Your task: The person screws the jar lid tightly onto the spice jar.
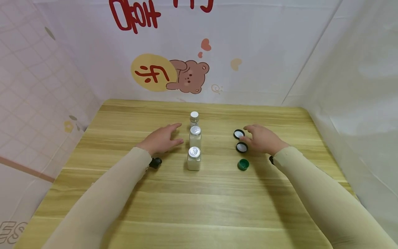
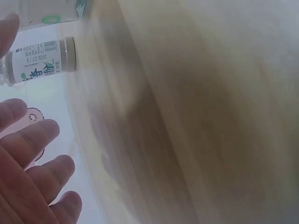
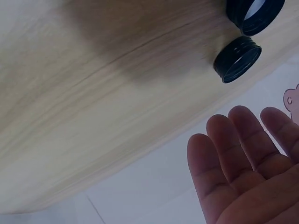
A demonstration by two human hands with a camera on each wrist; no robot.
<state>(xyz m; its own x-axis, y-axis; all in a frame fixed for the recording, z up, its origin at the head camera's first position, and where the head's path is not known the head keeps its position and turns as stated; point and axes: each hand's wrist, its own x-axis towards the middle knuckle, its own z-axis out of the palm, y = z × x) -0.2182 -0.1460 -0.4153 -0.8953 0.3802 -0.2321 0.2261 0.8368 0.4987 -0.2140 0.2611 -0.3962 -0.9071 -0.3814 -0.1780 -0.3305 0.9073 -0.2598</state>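
Note:
Three small bottles stand upright in a line on the table. The front square bottle (image 1: 194, 163) and the middle bottle (image 1: 195, 140) show silvery foil tops, while the rear bottle (image 1: 194, 119) has a white top. Just left of the row, my left hand (image 1: 160, 139) holds nothing, its thumb and fingers spread. A labelled bottle (image 2: 37, 60) appears beyond the fingers in the left wrist view. On the right lie two black lids (image 1: 239, 134) with pale insides and a green cap (image 1: 243, 165). My right hand (image 1: 262, 139) hovers beside the black lids, fingers extended, gripping nothing.
Everything stands on a wood-grain table (image 1: 199, 214). Behind it hangs a white cloth backdrop (image 1: 264, 34) with a printed bear, and more cloth closes off both sides. A small black device (image 1: 155, 163) sits at the left wrist.

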